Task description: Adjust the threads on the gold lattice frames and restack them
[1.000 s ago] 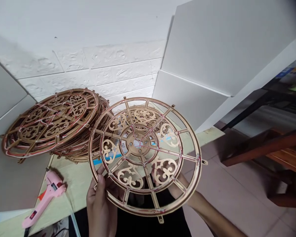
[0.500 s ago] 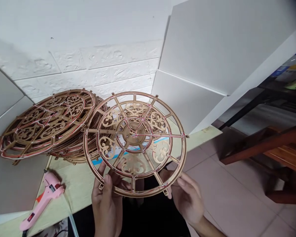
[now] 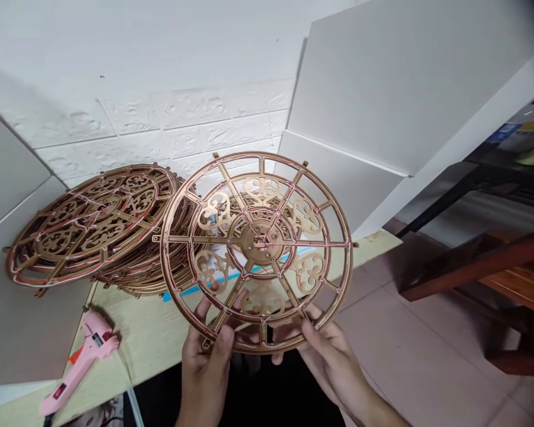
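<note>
I can't read anything from here. The pink hot glue gun point(image 3: 82, 367) at near left carries a small dark label point(image 3: 97, 339) and a dark tag point(image 3: 59, 391) on its handle, both too small to make out. The packaging point(image 3: 523, 133) at far right shows blue and yellow print, also illegible.

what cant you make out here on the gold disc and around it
Head view:
Left hand and right hand: fingers hidden behind the gold openwork disc.
Lower discs of the stack: mostly hidden by the top disc.
Thin red lines on the discs: too fine to identify.
Packaging at far right: blurred, cut off by the frame edge.
</note>
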`<state>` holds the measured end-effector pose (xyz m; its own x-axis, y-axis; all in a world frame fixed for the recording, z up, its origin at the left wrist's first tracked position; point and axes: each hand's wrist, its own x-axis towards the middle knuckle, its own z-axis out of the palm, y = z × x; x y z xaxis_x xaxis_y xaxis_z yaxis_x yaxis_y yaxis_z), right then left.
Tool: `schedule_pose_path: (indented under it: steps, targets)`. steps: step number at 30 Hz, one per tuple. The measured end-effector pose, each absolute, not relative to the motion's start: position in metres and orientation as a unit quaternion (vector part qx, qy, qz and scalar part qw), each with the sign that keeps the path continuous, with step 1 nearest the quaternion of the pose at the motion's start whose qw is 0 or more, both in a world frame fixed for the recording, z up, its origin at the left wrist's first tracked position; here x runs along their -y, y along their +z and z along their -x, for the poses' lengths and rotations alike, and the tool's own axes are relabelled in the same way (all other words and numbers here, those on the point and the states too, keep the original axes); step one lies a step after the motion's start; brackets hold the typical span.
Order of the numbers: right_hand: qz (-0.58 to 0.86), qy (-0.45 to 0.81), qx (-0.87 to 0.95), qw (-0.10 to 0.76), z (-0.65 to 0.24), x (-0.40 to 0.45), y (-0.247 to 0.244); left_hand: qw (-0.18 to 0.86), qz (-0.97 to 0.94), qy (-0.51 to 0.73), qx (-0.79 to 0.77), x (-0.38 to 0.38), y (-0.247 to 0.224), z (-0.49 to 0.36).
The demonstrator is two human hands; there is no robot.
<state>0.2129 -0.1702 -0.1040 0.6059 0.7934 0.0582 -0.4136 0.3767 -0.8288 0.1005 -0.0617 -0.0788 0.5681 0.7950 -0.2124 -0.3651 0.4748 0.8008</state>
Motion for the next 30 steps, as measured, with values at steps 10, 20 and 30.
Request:
schedule_pose_path:
  steps: [10, 20, 30]
  targets:
    - [0.435, 0.393, 0.156, 0.795, -0.227, 0.187, -0.090, 0.514, -0.794, 0.304, -0.111, 0.026, -0.082, -0.080]
    - [0.439, 0.337, 0.188, 0.812, -0.253, 0.187, -0.083, 0.509, -0.624, 0.454, -0.381, 0.029, -0.089, -0.034]
    - [0.417, 0.374, 0.182, 0.808, -0.248, 0.184, -0.093, 0.612, -0.623, 0.395, -0.286, 0.030, -0.092, -0.043]
